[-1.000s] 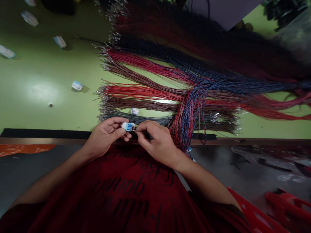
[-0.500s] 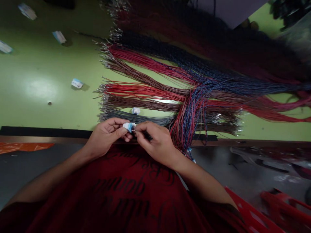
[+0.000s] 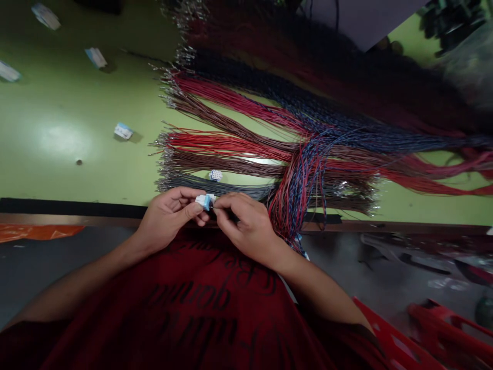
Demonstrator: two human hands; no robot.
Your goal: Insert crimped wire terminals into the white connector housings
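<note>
My left hand [image 3: 169, 211] pinches a small white and light-blue plug connector [image 3: 204, 201] between thumb and fingers, just over the table's front edge. Close against the connector's right end, my right hand [image 3: 246, 221] is closed in a pinch on a thin wire [image 3: 214, 204], mostly hidden by the fingers. The wire's tip meets the connector face; how deep it sits I cannot tell. Another white connector [image 3: 215, 176], its holes facing up, lies just beyond my hands beside the grey wires [image 3: 239, 188].
Bundles of red wires [image 3: 231, 143], brown wires [image 3: 231, 163] and blue twisted wires [image 3: 370, 134] spread over the green table [image 3: 46, 169], metal terminals leftward. One bunch [image 3: 287, 216] hangs over the front edge. Several connectors lie at left, including a white-blue connector [image 3: 123, 131]. A red stool [image 3: 442, 324] stands lower right.
The right fingertips and the wire have shifted very slightly at the connector; the metal tip visible before is now harder to see. The left hand keeps its hold.
</note>
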